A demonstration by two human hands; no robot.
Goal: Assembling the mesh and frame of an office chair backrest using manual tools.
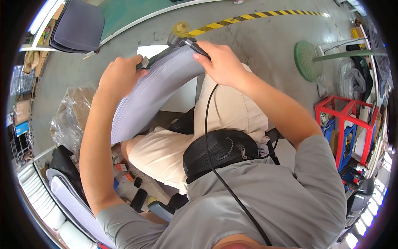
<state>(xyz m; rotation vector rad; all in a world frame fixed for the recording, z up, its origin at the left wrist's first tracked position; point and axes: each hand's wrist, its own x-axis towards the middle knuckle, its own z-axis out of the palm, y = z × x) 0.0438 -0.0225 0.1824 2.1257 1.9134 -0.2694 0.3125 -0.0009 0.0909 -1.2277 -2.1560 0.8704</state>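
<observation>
A curved light-grey panel (153, 95) with fine ridges along its side stands bent in front of my legs, a dark strip (166, 54) running over its upper edge. My left hand (119, 76) is closed at the strip's left end, fingers curled around a small dark piece with a pale grey end (144, 63); most of it is hidden. My right hand (222, 62) grips a black, elongated tool-like piece (197, 48) at the strip's right end. A black cable (209, 149) runs from beneath the right hand down across my shirt.
A black mesh waist pouch (213, 153) lies on my lap. Clear plastic wrap (72, 118) is on the left, near grey stacked panels (78, 25). To the right stand a red frame (344, 120) and a green round base with a pole (306, 61). Yellow-black tape (248, 17) crosses the floor.
</observation>
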